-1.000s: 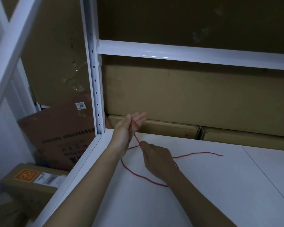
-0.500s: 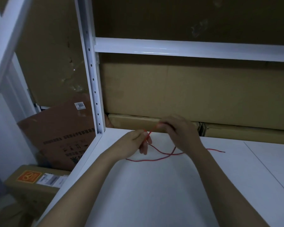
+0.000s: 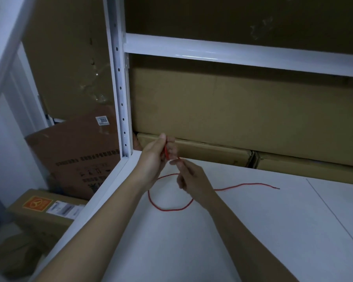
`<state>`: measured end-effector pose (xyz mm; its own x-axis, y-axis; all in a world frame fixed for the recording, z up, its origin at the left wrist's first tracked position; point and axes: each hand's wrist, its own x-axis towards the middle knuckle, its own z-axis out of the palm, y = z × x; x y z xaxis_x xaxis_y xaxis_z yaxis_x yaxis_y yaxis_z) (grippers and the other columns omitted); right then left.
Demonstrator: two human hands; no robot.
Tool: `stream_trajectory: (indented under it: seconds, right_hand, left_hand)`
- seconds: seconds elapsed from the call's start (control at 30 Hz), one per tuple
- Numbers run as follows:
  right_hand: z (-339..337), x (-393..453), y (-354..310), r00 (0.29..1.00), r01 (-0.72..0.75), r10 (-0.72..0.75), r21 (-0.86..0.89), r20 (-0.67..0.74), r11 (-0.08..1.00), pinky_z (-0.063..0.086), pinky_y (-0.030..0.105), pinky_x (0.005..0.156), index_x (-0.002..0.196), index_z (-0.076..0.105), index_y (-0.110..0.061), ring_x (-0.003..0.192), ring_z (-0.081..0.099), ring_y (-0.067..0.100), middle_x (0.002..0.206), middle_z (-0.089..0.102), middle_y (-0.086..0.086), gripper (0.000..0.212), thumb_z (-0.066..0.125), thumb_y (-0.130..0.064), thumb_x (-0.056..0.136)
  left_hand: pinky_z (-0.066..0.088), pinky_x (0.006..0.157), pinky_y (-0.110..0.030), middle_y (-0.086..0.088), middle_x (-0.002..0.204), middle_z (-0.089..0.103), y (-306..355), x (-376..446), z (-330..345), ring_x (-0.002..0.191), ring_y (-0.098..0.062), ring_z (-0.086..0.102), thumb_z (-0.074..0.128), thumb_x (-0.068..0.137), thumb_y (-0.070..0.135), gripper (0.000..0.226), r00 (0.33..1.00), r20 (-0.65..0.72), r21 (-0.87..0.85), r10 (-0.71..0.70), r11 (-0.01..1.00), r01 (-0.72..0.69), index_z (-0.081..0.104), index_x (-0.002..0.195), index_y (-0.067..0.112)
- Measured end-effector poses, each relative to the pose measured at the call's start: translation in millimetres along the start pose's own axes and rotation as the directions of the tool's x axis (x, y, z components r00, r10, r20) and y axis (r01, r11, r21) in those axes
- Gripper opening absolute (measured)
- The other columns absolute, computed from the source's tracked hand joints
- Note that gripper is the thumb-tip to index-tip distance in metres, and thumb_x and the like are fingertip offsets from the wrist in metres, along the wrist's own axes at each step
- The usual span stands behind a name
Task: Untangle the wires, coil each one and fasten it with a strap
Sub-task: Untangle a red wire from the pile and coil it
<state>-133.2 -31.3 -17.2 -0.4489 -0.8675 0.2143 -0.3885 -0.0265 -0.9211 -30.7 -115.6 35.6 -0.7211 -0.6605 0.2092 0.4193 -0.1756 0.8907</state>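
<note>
White shelf [image 3: 253,231] bears red wire [image 3: 243,185], pinched between both hands: left [image 3: 153,157], right [image 3: 192,182].

Thin red wire [image 3: 171,209]: uniform red, no markings. White shelf board [image 3: 253,231]: plain, one thin dark seam line. White metal upright post [image 3: 120,94]: row of small dark holes. Tan cardboard boxes [image 3: 232,110] behind: unpatterned. Reddish-brown cardboard box [image 3: 77,151]: black print, white label. Low brown box [image 3: 41,218]: orange square sticker [image 3: 37,204].
</note>
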Motion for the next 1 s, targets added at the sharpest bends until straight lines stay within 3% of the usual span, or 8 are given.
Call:
stream_trajectory:
  seconds: [0.07, 0.2, 0.27, 0.37, 0.43, 0.7, 0.93, 1.0]
  right_hand:
    - [8, -5, 4, 0.997, -0.035, 0.038, -0.050, 0.061, 0.998, 0.036, 0.021, 0.050, 0.107, 0.063, -0.015, 0.045, 0.043, 0.005, 0.052, 0.051, -0.002, 0.032, 0.035, -0.029, 0.104]
    - [10, -12, 0, 0.976, 0.115, -0.031, -0.387, 0.217, 0.915, 0.033, 0.010, 0.051, 0.107, 0.060, -0.014, 0.051, 0.049, -0.004, 0.059, 0.046, -0.013, 0.026, 0.037, -0.024, 0.103]
    - [4, -13, -3, 0.957, 0.226, -0.096, -0.497, 0.272, 0.838, 0.029, 0.011, 0.050, 0.102, 0.060, -0.010, 0.052, 0.048, 0.001, 0.059, 0.044, -0.012, 0.021, 0.043, -0.021, 0.101]
    - [-13, -10, -5, 0.952, 0.267, -0.120, -0.572, 0.282, 0.776, 0.035, 0.020, 0.056, 0.098, 0.064, -0.012, 0.057, 0.049, 0.007, 0.068, 0.060, 0.000, 0.017, 0.050, -0.022, 0.097]
    - [-31, -7, -9, 0.972, 0.200, -0.083, -0.586, 0.220, 0.785, 0.044, 0.020, 0.064, 0.105, 0.067, -0.022, 0.068, 0.057, 0.007, 0.083, 0.068, -0.002, 0.017, 0.053, -0.025, 0.096]
    - [-70, -2, -4, 0.994, -0.061, 0.045, -0.156, -0.103, 0.986, 0.050, 0.020, 0.072, 0.080, 0.070, -0.022, 0.068, 0.063, 0.002, 0.074, 0.068, -0.005, 0.009, 0.066, -0.021, 0.088]
    - [-80, -14, -25, 0.994, -0.072, 0.090, 0.271, -0.056, 0.960, 0.034, 0.021, 0.047, 0.091, 0.064, -0.014, 0.049, 0.035, 0.009, 0.059, 0.042, -0.002, 0.023, 0.044, -0.019, 0.101]
    - [-87, -5, -37, 0.977, 0.011, 0.008, 0.089, -0.215, 0.996, 0.026, 0.017, 0.048, 0.086, 0.063, -0.025, 0.048, 0.031, 0.004, 0.055, 0.039, -0.011, 0.026, 0.042, -0.020, 0.102]
  left_hand:
    - [0.042, 0.062, -0.019, 0.008, 0.056, 0.060, 1, 9, -5, 0.052, -0.004, 0.054, 0.024, 0.106, 0.023, 0.037, 0.996, -0.086, 0.002, 0.002, 1.000, -0.001, 0.056, 0.093, 0.008]
    - [0.047, 0.070, -0.019, 0.002, 0.083, 0.067, -16, 18, -13, 0.069, -0.004, 0.063, 0.020, 0.106, 0.017, 0.038, 0.987, -0.122, 0.433, 0.109, 0.900, -0.046, 0.055, 0.095, 0.011]
    - [0.048, 0.079, -0.022, 0.002, 0.093, 0.065, -27, 17, -19, 0.083, -0.010, 0.063, 0.023, 0.106, 0.022, 0.034, 0.990, -0.027, 0.701, 0.135, 0.709, -0.077, 0.053, 0.101, 0.008]
    - [0.045, 0.076, -0.027, -0.001, 0.096, 0.064, -29, 17, -31, 0.088, -0.018, 0.061, 0.031, 0.103, 0.027, 0.032, 0.985, 0.168, 0.963, -0.049, 0.223, -0.153, 0.055, 0.105, 0.006]
    - [0.041, 0.068, -0.024, 0.004, 0.088, 0.059, -25, 15, -34, 0.079, -0.011, 0.055, 0.032, 0.103, 0.028, 0.028, 0.972, 0.174, 0.981, -0.157, 0.112, -0.157, 0.055, 0.100, 0.013]
    - [0.031, 0.058, -0.024, 0.002, 0.054, 0.041, 4, 6, -15, 0.052, -0.011, 0.035, 0.041, 0.090, 0.063, 0.052, 0.884, 0.259, 0.850, -0.388, 0.527, -0.018, 0.060, 0.071, 0.018]
    - [0.026, 0.053, -0.027, -0.001, 0.049, 0.031, 24, 20, 10, 0.048, -0.013, 0.027, 0.043, 0.099, 0.037, 0.043, 0.987, 0.159, 0.551, 0.013, 0.829, -0.100, 0.040, 0.063, 0.014]
    - [0.028, 0.052, -0.025, -0.003, 0.050, 0.032, 25, 24, 19, 0.047, -0.012, 0.029, 0.041, 0.100, 0.036, 0.044, 0.989, 0.127, 0.568, 0.080, 0.811, -0.138, 0.038, 0.062, 0.013]
